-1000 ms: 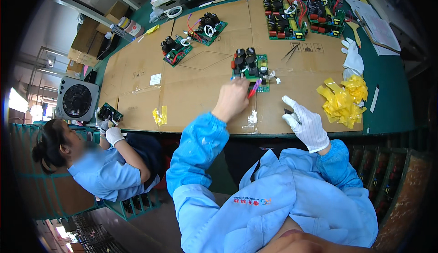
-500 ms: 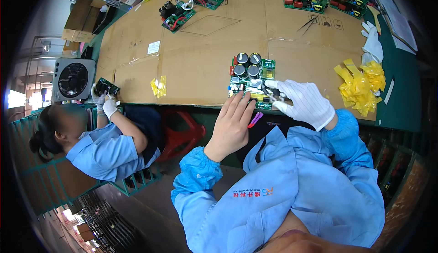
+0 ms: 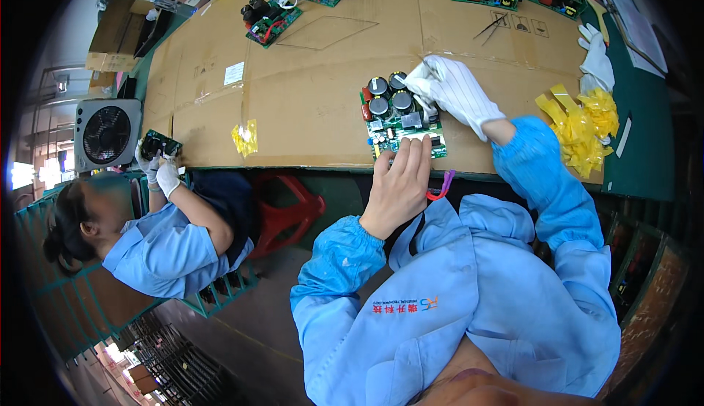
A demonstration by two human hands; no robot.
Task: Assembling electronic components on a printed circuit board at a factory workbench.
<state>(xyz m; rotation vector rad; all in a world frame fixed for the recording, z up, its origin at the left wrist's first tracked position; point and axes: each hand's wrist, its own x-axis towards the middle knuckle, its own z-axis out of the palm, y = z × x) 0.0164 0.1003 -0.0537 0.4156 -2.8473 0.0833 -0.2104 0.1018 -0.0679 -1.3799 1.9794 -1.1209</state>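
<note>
Now, in the head view, a green board sits near the upper middle. The bare left hand lies open on its bottom edge. The gloved right hand curls at the board's right side; whether it grips anything is hidden.

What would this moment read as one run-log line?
left hand: bare, over near edge of circuit board | right hand: gloved, over right side of circuit board | on cardboard: tweezers, crumpled yellow strips

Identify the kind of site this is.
Probably an electronics assembly or repair workshop: circuit boards on a cardboard-covered bench, and a gloved co-worker holding another board.
</note>
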